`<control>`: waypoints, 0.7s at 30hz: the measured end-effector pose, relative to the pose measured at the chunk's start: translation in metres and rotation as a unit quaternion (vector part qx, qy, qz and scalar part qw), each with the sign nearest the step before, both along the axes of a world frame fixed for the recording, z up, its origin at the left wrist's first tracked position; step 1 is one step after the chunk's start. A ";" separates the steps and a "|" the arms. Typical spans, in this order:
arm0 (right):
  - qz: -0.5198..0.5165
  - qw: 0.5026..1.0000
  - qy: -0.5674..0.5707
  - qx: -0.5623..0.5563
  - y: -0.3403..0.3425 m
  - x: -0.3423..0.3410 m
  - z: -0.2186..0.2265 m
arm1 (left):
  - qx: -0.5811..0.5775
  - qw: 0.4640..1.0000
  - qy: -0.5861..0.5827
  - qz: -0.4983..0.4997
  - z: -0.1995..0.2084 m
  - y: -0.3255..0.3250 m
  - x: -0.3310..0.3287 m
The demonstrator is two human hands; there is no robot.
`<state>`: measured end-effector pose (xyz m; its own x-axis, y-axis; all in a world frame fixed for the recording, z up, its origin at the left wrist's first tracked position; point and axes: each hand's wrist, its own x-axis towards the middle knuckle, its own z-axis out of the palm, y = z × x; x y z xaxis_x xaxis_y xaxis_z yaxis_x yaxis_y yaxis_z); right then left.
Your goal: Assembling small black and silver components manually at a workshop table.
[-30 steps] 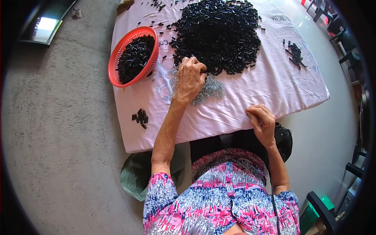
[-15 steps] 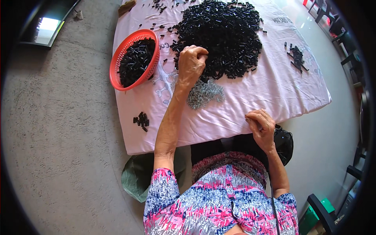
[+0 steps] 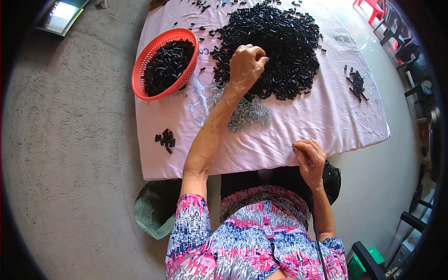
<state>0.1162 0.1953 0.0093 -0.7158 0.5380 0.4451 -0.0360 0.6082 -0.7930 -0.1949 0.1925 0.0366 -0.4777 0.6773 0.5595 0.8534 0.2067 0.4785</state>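
My left hand (image 3: pixel 246 67) is over the near left part of a big heap of small black plastic pieces (image 3: pixel 284 35). Its fingers are curled together, and whatever may be between them is hidden. Just below that hand, partly behind my forearm, lies a pile of small silvery metal pieces (image 3: pixel 247 116). My right hand (image 3: pixel 310 158) rests at the near edge of the cloth-covered table (image 3: pixel 326 112), thumb and fingers pinched. I cannot make out what it holds, if anything.
At the left stands a red plastic basket (image 3: pixel 138 81) full of black pieces (image 3: pixel 168 65). Small clusters of black parts lie at the near left (image 3: pixel 165 140) and far right (image 3: pixel 357 86). Below the table edge hangs an open green bag (image 3: pixel 151 212). Chairs (image 3: pixel 396 28) line the right side.
My left hand has shifted a little to the right over the black heap. My right hand stays by the table edge. The whole view has moved slightly.
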 end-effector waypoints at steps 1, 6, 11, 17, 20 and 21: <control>-0.002 1.000 -0.002 -0.005 -0.001 0.001 0.000 | -0.008 0.999 0.035 0.013 -0.002 0.006 0.006; -0.006 1.000 0.001 -0.002 -0.001 -0.001 -0.001 | -0.057 0.982 0.155 0.095 -0.014 0.025 0.015; 0.005 1.000 -0.002 0.011 -0.004 -0.004 0.000 | -0.019 0.979 0.169 0.112 -0.015 0.017 0.014; 0.023 0.997 -0.066 -0.032 -0.001 0.002 0.004 | 0.054 0.995 -0.089 -0.004 0.023 -0.053 0.050; 0.024 0.993 -0.119 0.010 -0.004 -0.001 0.014 | 0.078 0.980 -0.183 -0.001 0.014 -0.118 0.080; 0.022 0.992 -0.123 0.010 -0.004 -0.004 0.017 | 0.063 0.965 -0.254 0.011 0.014 -0.139 0.094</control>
<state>0.1121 0.1911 0.0264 -0.8269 0.4963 0.2644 0.1296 0.6257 -0.7692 -0.1013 0.0540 0.0504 -0.7254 0.6062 0.3261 0.4977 0.1345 0.8569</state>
